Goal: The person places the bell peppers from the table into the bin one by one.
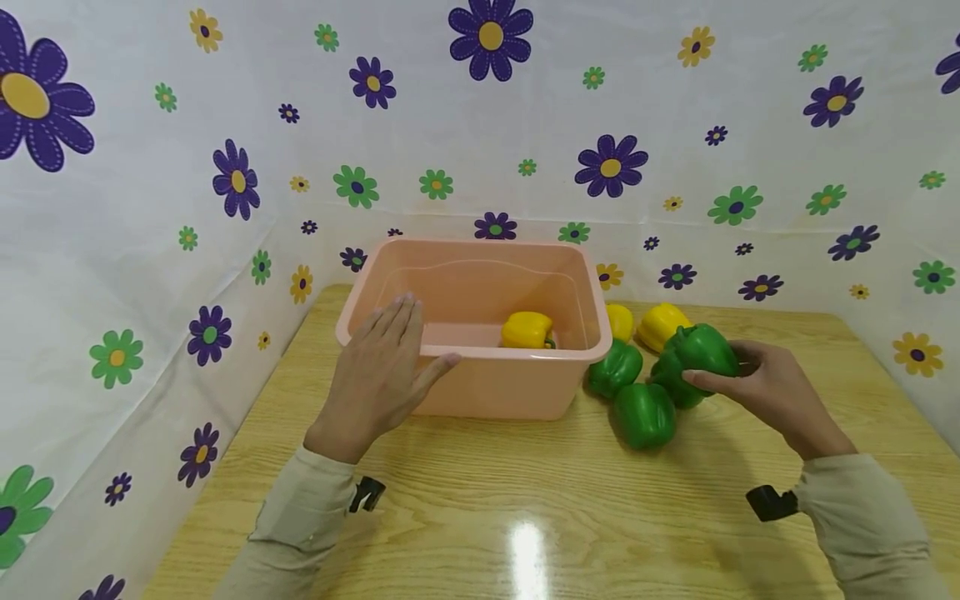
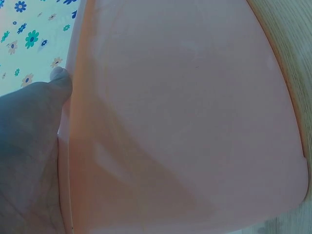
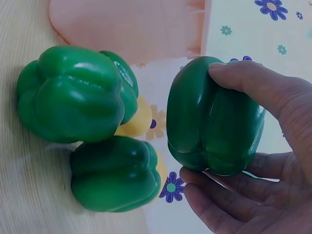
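My right hand (image 1: 772, 387) grips a green bell pepper (image 3: 209, 117) between thumb and fingers, raised over the other peppers. Under it, a second green bell pepper (image 1: 673, 385) is partly covered. Two more green bell peppers, one nearer me (image 1: 645, 415) and one by the bin (image 1: 615, 368), lie on the table. My left hand (image 1: 382, 367) rests on the near rim of a pink plastic bin (image 1: 495, 387), fingers straight and thumb spread along the rim. Inside the bin, toward its right end, lies a yellow bell pepper (image 1: 527, 328).
Behind the green peppers sit two yellow bell peppers, one (image 1: 663, 323) in fuller view and one (image 1: 619, 320) partly hidden by the bin. The wooden table (image 1: 465, 500) ends at a flower-printed cloth (image 1: 525, 117) at the back and sides.
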Motion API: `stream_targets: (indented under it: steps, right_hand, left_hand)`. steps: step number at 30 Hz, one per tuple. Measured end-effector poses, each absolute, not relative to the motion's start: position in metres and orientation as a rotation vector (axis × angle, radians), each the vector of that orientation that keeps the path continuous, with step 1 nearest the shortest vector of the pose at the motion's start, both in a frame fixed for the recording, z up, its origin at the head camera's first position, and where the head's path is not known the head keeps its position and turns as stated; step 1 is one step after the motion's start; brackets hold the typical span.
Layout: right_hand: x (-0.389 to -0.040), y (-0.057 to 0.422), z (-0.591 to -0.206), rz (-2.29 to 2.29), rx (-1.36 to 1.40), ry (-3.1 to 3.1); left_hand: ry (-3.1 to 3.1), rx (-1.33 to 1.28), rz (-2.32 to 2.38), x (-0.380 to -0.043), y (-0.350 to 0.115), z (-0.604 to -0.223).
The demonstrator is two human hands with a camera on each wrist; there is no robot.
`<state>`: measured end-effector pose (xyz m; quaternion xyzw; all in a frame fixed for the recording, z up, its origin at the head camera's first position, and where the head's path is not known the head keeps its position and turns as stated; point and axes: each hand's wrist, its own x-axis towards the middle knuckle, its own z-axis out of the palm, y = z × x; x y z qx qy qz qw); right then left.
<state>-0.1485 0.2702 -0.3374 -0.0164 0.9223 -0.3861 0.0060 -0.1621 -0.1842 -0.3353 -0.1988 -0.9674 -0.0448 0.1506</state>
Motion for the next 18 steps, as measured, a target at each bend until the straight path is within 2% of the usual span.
stream_targets:
  steps: [18]
  right_hand:
    - [-0.162,0.247,-0.325,-1.358,-0.051,2.855]
  left_hand:
    - [-2.776,-0.572,-0.131,-0.163,-0.184,-0.336]
